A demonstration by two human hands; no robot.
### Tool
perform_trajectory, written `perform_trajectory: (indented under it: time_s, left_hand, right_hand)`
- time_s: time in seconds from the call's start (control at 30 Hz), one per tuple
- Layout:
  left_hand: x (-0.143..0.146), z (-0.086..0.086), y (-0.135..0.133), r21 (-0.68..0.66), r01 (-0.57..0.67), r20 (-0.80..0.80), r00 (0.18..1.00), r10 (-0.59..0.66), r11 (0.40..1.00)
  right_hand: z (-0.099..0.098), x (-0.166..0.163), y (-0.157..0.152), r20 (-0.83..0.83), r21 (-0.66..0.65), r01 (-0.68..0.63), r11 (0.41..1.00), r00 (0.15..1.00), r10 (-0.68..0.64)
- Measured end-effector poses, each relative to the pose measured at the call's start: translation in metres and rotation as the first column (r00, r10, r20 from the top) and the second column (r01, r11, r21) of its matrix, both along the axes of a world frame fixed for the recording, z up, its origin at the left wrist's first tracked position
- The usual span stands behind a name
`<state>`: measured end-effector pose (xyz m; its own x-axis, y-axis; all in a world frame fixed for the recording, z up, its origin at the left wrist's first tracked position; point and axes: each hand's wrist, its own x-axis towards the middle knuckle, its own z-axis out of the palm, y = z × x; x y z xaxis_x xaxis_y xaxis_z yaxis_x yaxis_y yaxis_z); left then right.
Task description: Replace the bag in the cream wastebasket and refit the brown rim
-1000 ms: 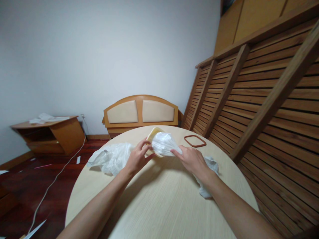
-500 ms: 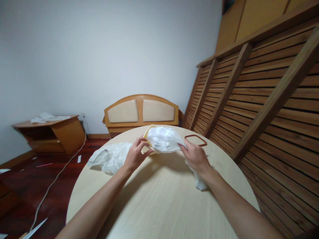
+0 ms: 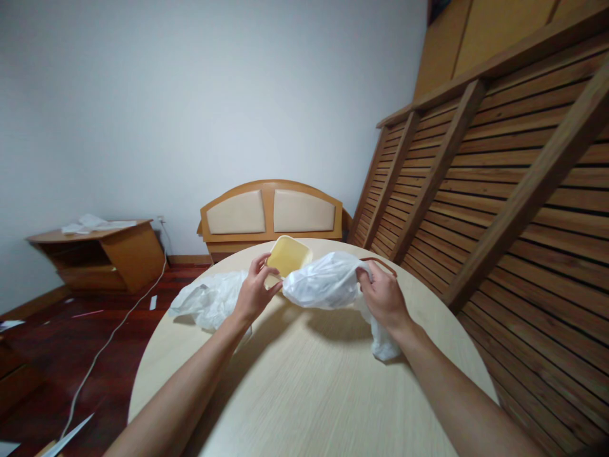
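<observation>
My left hand [image 3: 257, 289] pinches the near left edge of a yellow plastic container [image 3: 289, 256] with a pale rim, tilted so its inside shows. In my right hand [image 3: 383, 292] is the gathered end of a white plastic bag [image 3: 326, 280]. The bag bulges with something I cannot make out and lies to the right of the container, above the tabletop. Its loose end hangs below my right hand. Beside my left wrist a second crumpled translucent plastic bag [image 3: 209, 301] rests on the table.
Everything is over a round pale wooden table [image 3: 304, 381]. A brown frame-like ring [image 3: 380, 261] lies behind my right hand, partly hidden. Slatted wooden panels [image 3: 476, 209] lean at the right; a headboard [image 3: 271, 212] stands behind. A low cabinet [image 3: 102, 254] is at left.
The white bag has come out of the yellow container, moving right and nearer to me with my right hand. The container's yellow inside now shows while my left hand keeps hold of it.
</observation>
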<state>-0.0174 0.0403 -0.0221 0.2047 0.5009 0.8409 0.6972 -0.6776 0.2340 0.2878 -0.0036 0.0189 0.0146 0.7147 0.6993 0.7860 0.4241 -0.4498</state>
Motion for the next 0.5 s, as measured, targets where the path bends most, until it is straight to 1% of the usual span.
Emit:
perform_trajectory:
  time_s: [0.07, 0.13, 0.23, 0.33, 0.5]
  left_hand:
    - [-0.0004, 0.0000, 0.0008, -0.007, 0.012, 0.007, 1.000, -0.012, 1.000]
    - [-0.0012, 0.0004, 0.0020, -0.004, 0.016, 0.016, 1.000, -0.016, 1.000]
    - [-0.0039, 0.0007, 0.0045, -0.005, -0.002, 0.036, 0.999, 0.003, 1.000]
    - [-0.0068, -0.0003, 0.0073, -0.011, -0.024, 0.059, 0.998, 0.025, 1.000]
    - [-0.0072, -0.0007, 0.0084, -0.031, -0.009, 0.103, 0.995, 0.012, 0.999]
  right_hand:
    - [-0.0006, -0.0009, -0.0008, 0.015, -0.057, -0.014, 0.998, 1.000, 0.015]
    - [-0.0013, -0.0020, -0.0016, 0.030, -0.087, -0.021, 0.996, 0.999, 0.023]
    - [-0.0022, -0.0030, -0.0023, 0.037, -0.083, -0.014, 0.996, 0.999, 0.017]
    - [-0.0030, -0.0030, -0.0019, 0.027, -0.076, -0.033, 0.997, 0.999, 0.035]
    - [-0.0065, -0.0063, -0.0005, 0.060, -0.088, -0.086, 0.992, 0.994, 0.092]
